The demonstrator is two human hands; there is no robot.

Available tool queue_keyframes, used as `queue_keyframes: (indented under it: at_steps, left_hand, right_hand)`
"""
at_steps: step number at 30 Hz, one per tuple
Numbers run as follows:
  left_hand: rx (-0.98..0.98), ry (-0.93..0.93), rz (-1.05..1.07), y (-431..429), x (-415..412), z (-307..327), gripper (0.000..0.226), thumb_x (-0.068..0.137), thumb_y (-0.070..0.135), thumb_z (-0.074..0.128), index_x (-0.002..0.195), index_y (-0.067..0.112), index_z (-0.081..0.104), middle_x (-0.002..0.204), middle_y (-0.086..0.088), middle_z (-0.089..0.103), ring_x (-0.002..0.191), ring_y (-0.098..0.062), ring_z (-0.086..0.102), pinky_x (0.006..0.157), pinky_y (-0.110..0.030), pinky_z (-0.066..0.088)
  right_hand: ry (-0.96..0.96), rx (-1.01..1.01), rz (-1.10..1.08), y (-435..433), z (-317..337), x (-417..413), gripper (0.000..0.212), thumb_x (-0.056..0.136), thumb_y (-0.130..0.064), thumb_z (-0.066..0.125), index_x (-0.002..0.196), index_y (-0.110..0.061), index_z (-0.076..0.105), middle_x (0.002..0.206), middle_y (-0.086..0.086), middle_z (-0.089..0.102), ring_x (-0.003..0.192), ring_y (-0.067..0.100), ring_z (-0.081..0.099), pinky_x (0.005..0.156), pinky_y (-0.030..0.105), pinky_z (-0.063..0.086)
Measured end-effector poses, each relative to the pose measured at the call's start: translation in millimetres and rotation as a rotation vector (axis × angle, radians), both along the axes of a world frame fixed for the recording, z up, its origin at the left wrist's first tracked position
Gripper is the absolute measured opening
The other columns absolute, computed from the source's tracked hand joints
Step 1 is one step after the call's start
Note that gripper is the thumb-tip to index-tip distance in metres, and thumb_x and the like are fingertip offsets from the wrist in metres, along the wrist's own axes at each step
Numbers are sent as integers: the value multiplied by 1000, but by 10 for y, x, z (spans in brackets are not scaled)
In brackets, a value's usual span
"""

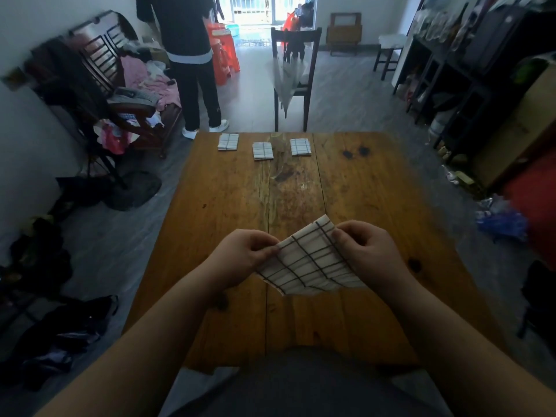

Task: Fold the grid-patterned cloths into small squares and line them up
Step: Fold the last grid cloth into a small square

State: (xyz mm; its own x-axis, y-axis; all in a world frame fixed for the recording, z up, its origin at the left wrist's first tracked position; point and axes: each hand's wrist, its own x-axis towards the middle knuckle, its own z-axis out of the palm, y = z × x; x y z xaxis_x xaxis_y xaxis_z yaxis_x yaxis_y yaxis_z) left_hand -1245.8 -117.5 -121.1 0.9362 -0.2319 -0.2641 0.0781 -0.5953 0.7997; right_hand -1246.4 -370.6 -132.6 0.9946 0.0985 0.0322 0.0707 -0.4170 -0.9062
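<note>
Cloth [310, 263] pinched at opposite corners by left hand [243, 254] and right hand [361, 251] near worktop [301, 320] edge; we'd match corners squarely before creasing.

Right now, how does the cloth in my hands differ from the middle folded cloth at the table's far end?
The cloth in hand is pinched between the left hand and right hand; the middle folded cloth lies untouched on the table. The cloth in hand is less folded, showing many grid squares; the middle folded cloth is a packet showing few. Both are white with dark grid lines.
</note>
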Motion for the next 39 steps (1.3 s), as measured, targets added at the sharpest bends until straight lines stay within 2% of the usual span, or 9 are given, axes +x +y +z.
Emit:
queue_keyframes:
  at_steps: [3, 7, 15, 19, 20, 22, 27, 32, 39]
  left_hand:
    - [-5, -8, 11, -13, -20, -19, 15, 97, 22, 63, 107, 28, 73, 103, 13, 72, 99, -4, 66, 81, -21, 54]
    - [10, -48, -9, -31, -38, -22, 14, 96, 25, 66, 106, 28, 75, 101, 14, 73, 96, -2, 67, 86, -25, 57]
    - [57, -60, -11, 62, -109, -13, 17, 95, 21, 66, 98, 37, 71, 98, 17, 72, 95, 2, 66, 79, -17, 50]
    - [39, -46, -57, 33, -93, 4, 12, 91, 29, 70, 102, 34, 72, 99, 16, 73, 94, 1, 68, 85, -26, 57]
    - [4, -52, -68, 2, -89, 30, 16, 89, 33, 72, 106, 32, 72, 100, 15, 73, 93, 0, 69, 85, -28, 59]
    - [-62, -101, -75, -106, -73, 95, 21, 87, 34, 73, 107, 30, 72, 100, 12, 74, 91, -1, 69, 81, -27, 60]
    - [-58, -303, -50, -398, -45, 200, 4, 92, 28, 70, 95, 28, 72, 88, 13, 72, 83, 1, 67, 75, -21, 58]
    - [-67, -298, 10, -403, -50, 191, 4, 93, 25, 69, 93, 27, 72, 90, 13, 71, 85, -1, 67, 80, -25, 58]
    - [-68, -255, -4, -378, -97, 225, 3, 93, 32, 69, 96, 32, 68, 93, 15, 70, 85, 2, 66, 76, -24, 59]
  right_hand:
    - [19, 48, 22, 9, -1, -39, 16, 99, -29, 60, 104, -22, 73, 95, -4, 73, 88, 8, 68, 75, 32, 58]
    - [-18, 70, 21, 54, 10, -63, 14, 100, -28, 60, 101, -24, 74, 92, -8, 73, 86, 6, 68, 68, 23, 55]
    - [48, 159, -20, 64, 40, -97, 18, 100, -31, 58, 100, -23, 75, 94, -5, 74, 88, 6, 69, 69, 24, 54]
    - [74, 122, 10, 114, 50, -126, 19, 99, -33, 59, 103, -23, 75, 94, -5, 75, 88, 4, 69, 70, 24, 55]
    - [66, 95, 24, 126, 53, -132, 19, 99, -33, 59, 102, -24, 75, 92, -6, 74, 86, 4, 69, 70, 24, 55]
    - [40, 44, 48, 152, 59, -144, 18, 99, -32, 58, 101, -27, 75, 89, -7, 74, 84, 4, 68, 68, 23, 55]
    - [7, 37, 68, 180, 73, -184, 19, 99, -32, 59, 106, -25, 76, 93, -10, 74, 87, 0, 67, 66, 15, 52]
    - [3, 71, 76, 119, 59, -223, 13, 97, -25, 63, 104, -29, 73, 97, -9, 74, 92, 3, 69, 75, 25, 59]
    - [-55, -51, 59, 103, 45, -255, 13, 98, -28, 61, 100, -29, 74, 90, -12, 73, 86, 1, 68, 74, 28, 58]
